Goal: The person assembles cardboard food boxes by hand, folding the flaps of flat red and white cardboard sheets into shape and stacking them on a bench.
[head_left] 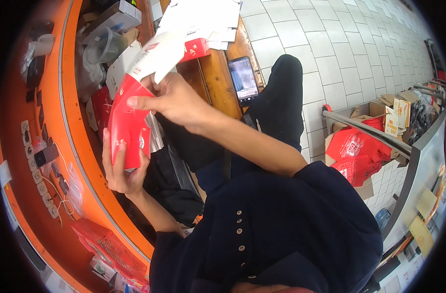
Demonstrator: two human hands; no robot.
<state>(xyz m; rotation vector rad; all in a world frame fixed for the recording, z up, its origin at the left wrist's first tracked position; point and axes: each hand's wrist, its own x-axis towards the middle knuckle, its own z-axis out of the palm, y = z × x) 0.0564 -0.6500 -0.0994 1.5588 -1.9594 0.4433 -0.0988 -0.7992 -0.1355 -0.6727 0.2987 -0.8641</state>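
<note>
A red cardboard box [128, 122], partly folded, is held up between my hands at the left. Its long white flap [157, 53] sticks up and away at the far end. My left hand [123, 173] cups the near end, with fingers on one side and the thumb on the other. At the upper part of the box, my right hand [172, 102] pinches the edge, its thumb lying on the red face and the other fingers partly hidden behind the card. Behind the box, a stack of white and red flat cartons [203, 22] lies on the wooden bench.
A phone [243, 80] with a lit screen rests on the wooden bench [215, 80] beside my knee. An orange counter [69, 122] curves along the left, carrying a power strip [37, 171]. Clear plastic tubs [103, 46] stand at the back left. Red bags [357, 151] fill a carton at the right.
</note>
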